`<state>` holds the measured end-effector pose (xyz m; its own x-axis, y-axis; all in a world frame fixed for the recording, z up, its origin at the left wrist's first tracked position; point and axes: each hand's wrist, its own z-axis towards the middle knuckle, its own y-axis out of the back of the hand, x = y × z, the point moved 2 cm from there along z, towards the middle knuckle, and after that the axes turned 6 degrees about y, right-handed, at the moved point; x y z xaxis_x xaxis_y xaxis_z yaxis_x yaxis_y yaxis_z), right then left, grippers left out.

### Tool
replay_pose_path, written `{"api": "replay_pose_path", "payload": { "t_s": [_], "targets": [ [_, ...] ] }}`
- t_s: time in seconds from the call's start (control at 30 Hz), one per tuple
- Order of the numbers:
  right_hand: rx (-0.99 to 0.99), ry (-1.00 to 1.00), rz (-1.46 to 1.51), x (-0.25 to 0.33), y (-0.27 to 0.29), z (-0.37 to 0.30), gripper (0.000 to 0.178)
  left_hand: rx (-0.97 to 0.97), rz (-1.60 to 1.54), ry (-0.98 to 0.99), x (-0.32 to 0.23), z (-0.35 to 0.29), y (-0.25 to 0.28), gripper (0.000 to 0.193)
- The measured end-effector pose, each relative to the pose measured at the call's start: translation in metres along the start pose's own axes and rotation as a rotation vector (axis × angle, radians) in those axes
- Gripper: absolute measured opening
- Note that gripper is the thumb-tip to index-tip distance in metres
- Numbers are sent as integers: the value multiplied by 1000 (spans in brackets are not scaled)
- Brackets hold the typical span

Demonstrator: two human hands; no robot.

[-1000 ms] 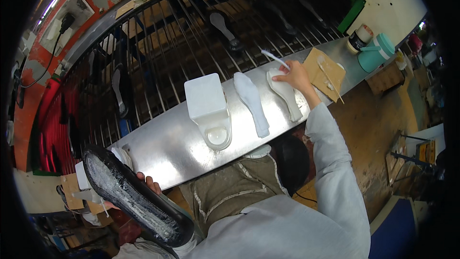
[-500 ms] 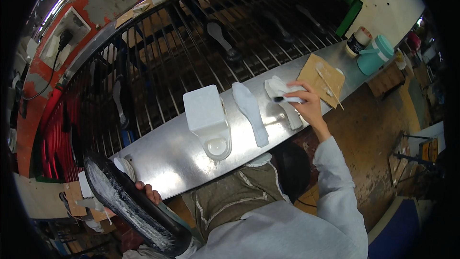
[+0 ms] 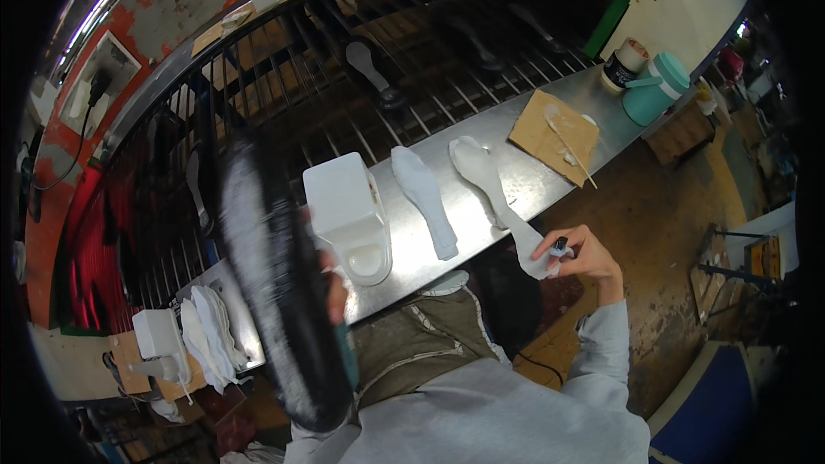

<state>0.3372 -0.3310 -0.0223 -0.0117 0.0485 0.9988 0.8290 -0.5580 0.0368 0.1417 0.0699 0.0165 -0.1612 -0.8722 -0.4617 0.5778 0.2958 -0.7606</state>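
My left hand (image 3: 335,290) is closed round the far side of a long black shoe or boot (image 3: 279,292) and partly hidden by it. The underside of this footwear is whitish and roughened, and it is smeared by motion. Pinched at its narrow end in my right hand (image 3: 589,256) is a pale sole-shaped piece (image 3: 477,167), stretching over the bench edge. That hand also keeps hold of a small brush (image 3: 560,246) with dark bristles. A second pale sole piece (image 3: 421,193) lies on the metal bench, beside a white plastic container with a round cup (image 3: 344,202).
Behind the metal bench (image 3: 391,292) runs a rack of metal bars (image 3: 412,116) bearing dark soled pieces (image 3: 369,69). Cardboard with a stick (image 3: 550,133), a teal jug (image 3: 655,90) and a jar (image 3: 623,64) stand at right. Several pale soles (image 3: 206,335) are stacked at left.
My left hand has raised the black footwear and moved it right, uncovering the stacked soles. My right hand has come nearer me, drawing the pale sole piece's narrow end past the bench edge.
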Motion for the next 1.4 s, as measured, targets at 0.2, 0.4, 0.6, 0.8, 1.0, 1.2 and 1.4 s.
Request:
{"api": "replay_pose_path", "payload": {
  "t_s": [0.2, 0.4, 0.6, 0.8, 1.0, 1.2, 1.4],
  "targets": [
    [-229, -50, 36, -10, -23, -20, 15, -336, -490, -98, 109, 103, 58, 88],
    [-278, 49, -12, -32, -29, -37, 16, -653, -314, 37, 162, 144, 122, 74],
    [-50, -298, -101, -9, -30, -91, 19, -613, -357, 100, 166, 145, 126, 76],
    [149, -47, -60, 44, -73, -64, 19, -723, -158, 39, 136, 137, 106, 102],
    [194, 308, -131, 89, -121, 6, 19, -773, 181, -309, 47, 117, 64, 100],
    [137, 554, -149, 128, -164, 81, 23, -886, 398, -502, -9, 83, 5, 99],
    [15, 822, -229, 180, -191, 137, 24, -1022, 613, -532, -19, 49, -28, 97]
  ]
}}
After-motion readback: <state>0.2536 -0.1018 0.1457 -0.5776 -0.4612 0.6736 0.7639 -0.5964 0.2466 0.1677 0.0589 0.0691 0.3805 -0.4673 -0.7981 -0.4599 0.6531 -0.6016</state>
